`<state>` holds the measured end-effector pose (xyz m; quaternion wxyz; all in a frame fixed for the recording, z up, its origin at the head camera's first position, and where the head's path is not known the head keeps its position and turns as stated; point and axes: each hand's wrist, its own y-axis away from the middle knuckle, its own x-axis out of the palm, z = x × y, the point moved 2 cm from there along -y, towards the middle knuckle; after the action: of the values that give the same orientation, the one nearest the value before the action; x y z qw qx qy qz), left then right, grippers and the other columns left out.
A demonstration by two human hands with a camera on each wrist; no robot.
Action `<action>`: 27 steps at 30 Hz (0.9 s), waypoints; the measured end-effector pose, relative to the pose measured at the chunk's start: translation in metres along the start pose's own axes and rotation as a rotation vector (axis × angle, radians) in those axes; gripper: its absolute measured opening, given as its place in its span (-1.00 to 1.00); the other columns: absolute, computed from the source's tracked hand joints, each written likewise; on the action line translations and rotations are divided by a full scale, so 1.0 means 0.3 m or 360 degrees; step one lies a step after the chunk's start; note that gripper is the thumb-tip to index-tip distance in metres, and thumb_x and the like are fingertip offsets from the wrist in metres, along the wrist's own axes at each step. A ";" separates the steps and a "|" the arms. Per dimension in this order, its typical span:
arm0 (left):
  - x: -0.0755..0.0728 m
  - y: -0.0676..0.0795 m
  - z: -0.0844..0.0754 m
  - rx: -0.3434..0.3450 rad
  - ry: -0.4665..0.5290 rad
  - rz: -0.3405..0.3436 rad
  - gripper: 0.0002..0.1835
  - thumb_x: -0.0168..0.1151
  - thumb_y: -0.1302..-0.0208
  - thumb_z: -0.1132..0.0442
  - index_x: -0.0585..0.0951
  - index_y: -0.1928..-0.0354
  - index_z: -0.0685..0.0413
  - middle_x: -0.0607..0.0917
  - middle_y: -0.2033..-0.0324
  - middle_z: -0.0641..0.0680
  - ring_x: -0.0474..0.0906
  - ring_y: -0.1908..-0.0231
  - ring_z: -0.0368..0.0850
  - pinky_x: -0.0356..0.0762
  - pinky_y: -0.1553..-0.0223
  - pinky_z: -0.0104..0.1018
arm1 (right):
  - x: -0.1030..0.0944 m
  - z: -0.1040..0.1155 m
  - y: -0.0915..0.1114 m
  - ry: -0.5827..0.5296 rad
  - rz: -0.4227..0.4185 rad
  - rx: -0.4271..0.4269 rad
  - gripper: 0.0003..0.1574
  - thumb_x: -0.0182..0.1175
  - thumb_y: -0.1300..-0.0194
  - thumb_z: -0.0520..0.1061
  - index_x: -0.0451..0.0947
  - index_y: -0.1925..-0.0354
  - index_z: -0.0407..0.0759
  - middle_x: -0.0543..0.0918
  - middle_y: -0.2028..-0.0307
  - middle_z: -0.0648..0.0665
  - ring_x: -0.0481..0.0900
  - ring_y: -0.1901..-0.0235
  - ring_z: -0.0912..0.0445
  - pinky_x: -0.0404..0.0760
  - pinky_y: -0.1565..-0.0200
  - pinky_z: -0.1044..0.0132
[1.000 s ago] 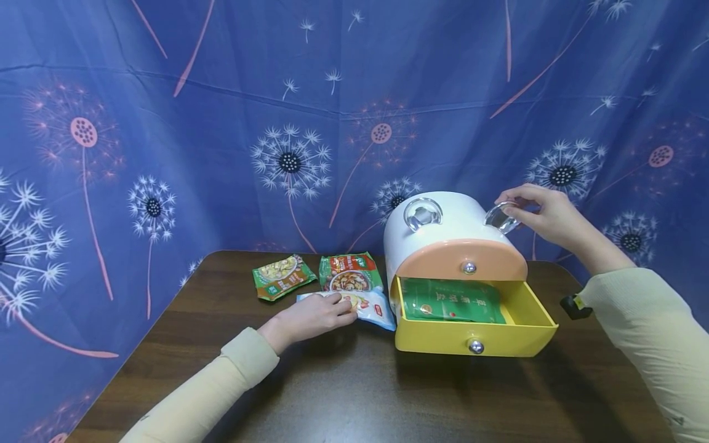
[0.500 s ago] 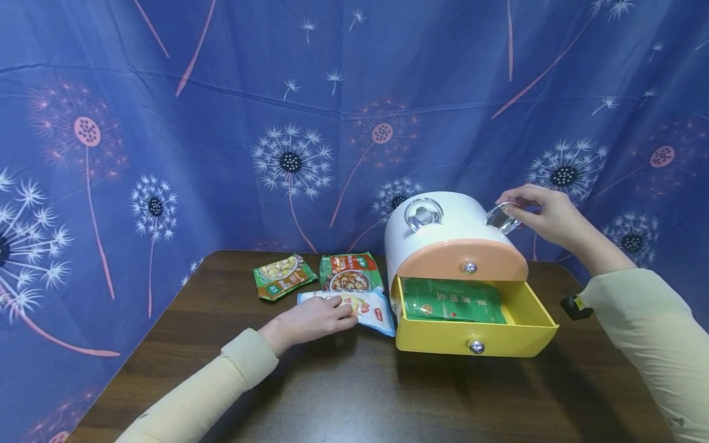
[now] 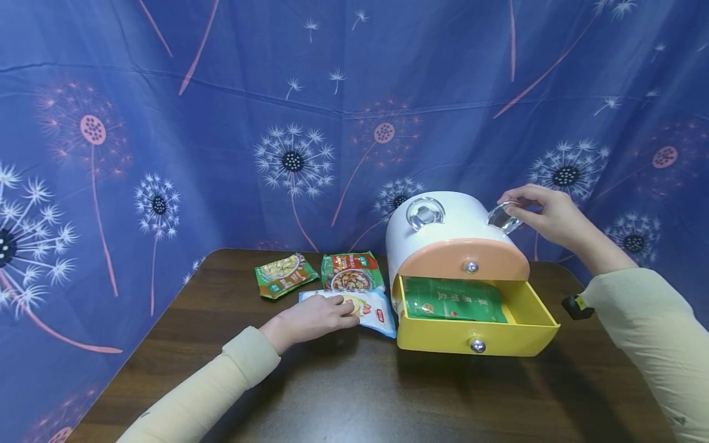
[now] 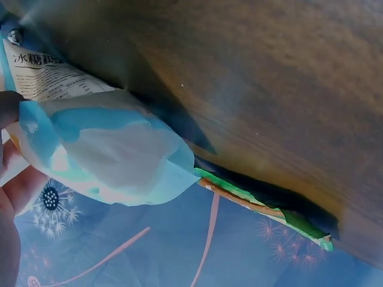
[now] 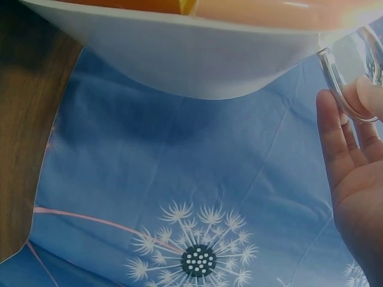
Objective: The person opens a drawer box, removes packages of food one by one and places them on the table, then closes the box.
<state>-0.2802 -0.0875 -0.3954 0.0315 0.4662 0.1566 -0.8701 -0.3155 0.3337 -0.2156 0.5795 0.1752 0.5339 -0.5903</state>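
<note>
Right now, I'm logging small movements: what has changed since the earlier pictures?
The blue-and-white packet has shifted slightly downward in the head view at its right end. No hold was visibly taken or released: the left hand stays on it, the right hand on the shiny handle. The yellow drawer, green packet, brown packet and red packet stay put.

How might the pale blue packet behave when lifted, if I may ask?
The packet will probably bend, since its filmy wrapper bulges and curves. It might slip in a light pinch, as its surface looks glossy.
</note>
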 end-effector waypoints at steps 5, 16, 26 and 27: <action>0.001 0.001 -0.004 0.0039 -0.0005 0.0043 -0.63 0.17 -0.24 0.35 0.53 -0.03 -0.24 0.55 0.17 -0.11 0.49 0.27 -0.20 0.49 0.53 -0.37 | 0.002 0.001 0.002 -0.0015 -0.0019 -0.0011 -0.67 0.12 -0.34 -0.07 0.55 -0.04 -0.09 0.55 0.01 -0.15 0.30 0.24 0.62 0.31 0.29 0.74; 0.007 0.014 -0.008 0.0047 0.0004 0.0130 -0.63 0.11 -0.31 0.29 0.48 -0.11 -0.26 0.57 0.09 -0.12 0.54 0.17 -0.20 0.50 0.49 -0.36 | 0.004 0.000 0.002 -0.0004 -0.0039 -0.0010 -0.68 0.13 -0.34 -0.06 0.56 -0.03 -0.09 0.56 0.04 -0.12 0.30 0.24 0.60 0.30 0.28 0.73; 0.010 0.026 -0.004 0.0036 0.0011 0.0070 -0.68 0.14 -0.30 0.21 0.51 -0.07 -0.25 0.58 0.10 -0.12 0.54 0.23 -0.21 0.42 0.58 -0.40 | 0.002 -0.004 -0.001 -0.0011 -0.0022 -0.0010 -0.65 0.13 -0.33 -0.05 0.55 -0.05 -0.09 0.55 0.00 -0.16 0.27 0.23 0.64 0.37 0.26 0.68; 0.009 0.026 -0.003 0.0033 0.0024 0.0067 -0.67 0.18 -0.26 0.20 0.51 -0.06 -0.25 0.58 0.11 -0.12 0.54 0.23 -0.21 0.43 0.57 -0.40 | 0.002 -0.005 -0.002 -0.0010 -0.0016 -0.0009 -0.65 0.13 -0.33 -0.04 0.54 -0.06 -0.09 0.55 0.00 -0.18 0.26 0.23 0.64 0.46 0.22 0.58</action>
<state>-0.2796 -0.0944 -0.4000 0.0439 0.4763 0.1380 -0.8673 -0.3169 0.3346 -0.2164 0.5787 0.1689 0.5346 -0.5922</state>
